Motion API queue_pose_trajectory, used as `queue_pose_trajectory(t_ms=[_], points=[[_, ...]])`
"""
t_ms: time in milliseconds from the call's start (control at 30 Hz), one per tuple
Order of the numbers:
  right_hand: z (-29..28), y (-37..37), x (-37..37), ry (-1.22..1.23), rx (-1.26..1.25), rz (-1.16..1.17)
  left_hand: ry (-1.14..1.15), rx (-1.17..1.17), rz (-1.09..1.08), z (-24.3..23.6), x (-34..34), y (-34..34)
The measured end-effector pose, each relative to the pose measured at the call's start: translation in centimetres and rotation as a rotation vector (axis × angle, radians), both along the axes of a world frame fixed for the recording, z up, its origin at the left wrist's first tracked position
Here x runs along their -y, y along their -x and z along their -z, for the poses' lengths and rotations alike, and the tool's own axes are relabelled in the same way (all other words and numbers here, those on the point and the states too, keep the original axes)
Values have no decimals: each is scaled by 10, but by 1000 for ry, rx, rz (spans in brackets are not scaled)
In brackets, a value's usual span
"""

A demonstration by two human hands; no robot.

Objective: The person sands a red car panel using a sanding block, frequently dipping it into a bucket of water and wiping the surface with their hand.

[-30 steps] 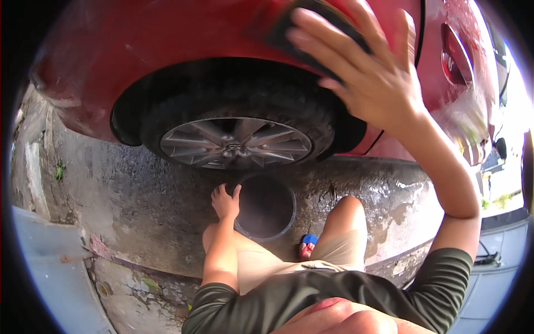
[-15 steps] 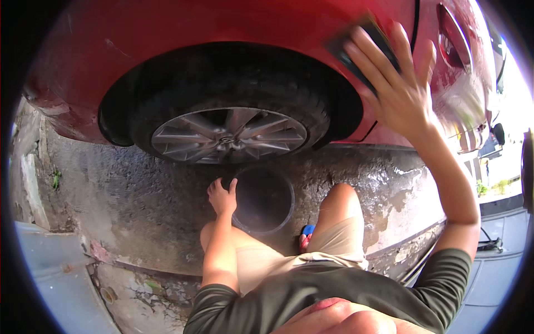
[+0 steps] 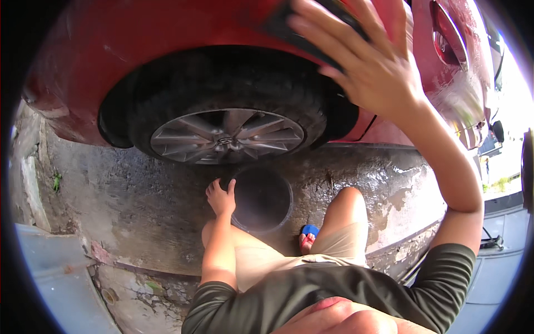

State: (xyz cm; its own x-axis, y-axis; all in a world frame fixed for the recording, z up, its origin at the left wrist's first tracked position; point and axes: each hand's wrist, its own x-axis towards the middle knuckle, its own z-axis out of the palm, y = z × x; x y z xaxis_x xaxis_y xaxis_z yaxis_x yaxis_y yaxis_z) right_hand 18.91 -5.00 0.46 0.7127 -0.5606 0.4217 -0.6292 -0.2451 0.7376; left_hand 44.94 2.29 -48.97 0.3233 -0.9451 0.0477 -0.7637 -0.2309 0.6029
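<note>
With outstretched fingers, my right hand (image 3: pixel 374 67) holds a flat dark pad (image 3: pixel 278 23) against the red car panel (image 3: pixel 172 28) above the wheel arch, partly covering it. The moving fingertips are blurred. Low in front of the tyre (image 3: pixel 228 89) and silver spoked rim (image 3: pixel 222 140), my left hand (image 3: pixel 220 196) has its fingers apart at the left edge of a round dark container (image 3: pixel 262 201); whether it touches that edge I cannot tell.
My bent knees, one blue sandal (image 3: pixel 310 230) showing, are on wet, patchy concrete (image 3: pixel 111 206). A cracked low edge (image 3: pixel 30 183) and grey metal panels (image 3: pixel 53 273) lie to the left. The car's door handle (image 3: pixel 448 36) is at upper right.
My right hand and the pad moved right and down, then back up and left across the panel. My left hand stays by the container. The view shifted slightly, raising the wheel in frame.
</note>
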Motion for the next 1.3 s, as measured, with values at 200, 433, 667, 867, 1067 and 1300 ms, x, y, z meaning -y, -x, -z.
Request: queue_pose_trajectory(t_ms=[200,433,667,867,1067,1300], points=[[0,20,2,-21,-26,2,0,0,17,-2,1,0],[18,65,-3,101,13,-7,66,8,-14,-4,3,-8],[41,-65,-12,-398,337,-691,24,50,15,-5,0,-2],[296,-26,-86,-1346,261,-139,131,-101,-32,-3,3,3],[470,-73,-105,-1589,-40,66,153,15,-109,-5,-8,-12],[492,-54,-112,-1877,713,257,160,141,-52,-5,-3,4]])
